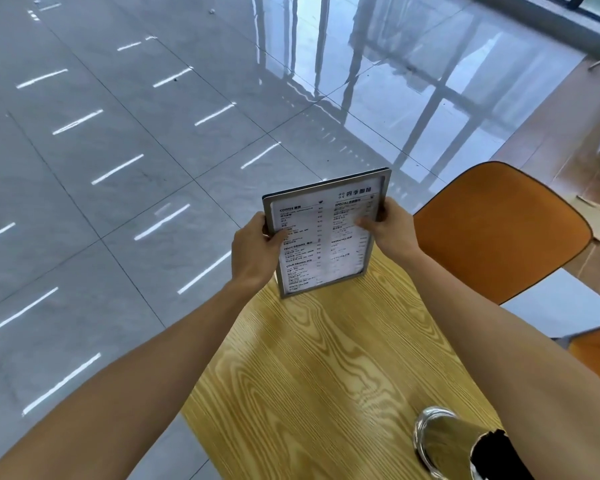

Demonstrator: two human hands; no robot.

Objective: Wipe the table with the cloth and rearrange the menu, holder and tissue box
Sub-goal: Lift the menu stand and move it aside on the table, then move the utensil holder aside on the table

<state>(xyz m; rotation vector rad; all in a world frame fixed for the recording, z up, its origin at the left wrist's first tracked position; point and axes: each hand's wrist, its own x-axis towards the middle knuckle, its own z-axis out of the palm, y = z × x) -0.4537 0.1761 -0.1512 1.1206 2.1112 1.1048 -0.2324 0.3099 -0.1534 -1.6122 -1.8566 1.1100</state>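
Menu (pixel 326 233) gripped by left hand (pixel 253 251) and right hand (pixel 390 230) above table (pixel 312 358) far corner, lower text blurred, shiny holder (pixel 440 441) half cut off nearer.

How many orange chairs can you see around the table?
2. One orange chair stands at the far right of the wooden table, beyond the right hand. A second orange seat peeks in at the right edge, mostly hidden. Others may be out of view.
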